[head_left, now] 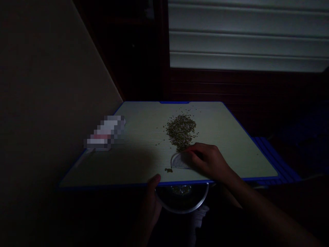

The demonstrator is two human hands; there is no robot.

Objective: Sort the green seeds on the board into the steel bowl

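My right hand (209, 160) is closed on a clear half-round plastic protractor (181, 161), whose straight edge lies toward me on the table top. Just beyond it spreads a pile of small brownish-green seeds (181, 130), with stray ones scattered around. A little clump of seeds (168, 170) sits left of the protractor, close to the front edge. My left hand (153, 197) is at the left rim of a metal bowl (189, 210), its thumb up against the table edge and its other fingers hidden. Seeds show inside the bowl, which is below the table's front edge.
The pale table (133, 137) has a blue rim. A white box (106, 133), blurred out, lies at its left edge beside the wall (51, 85). Blue striped cloth (275, 159) is at the right. A white slatted shutter (244, 37) stands behind. The room is dim.
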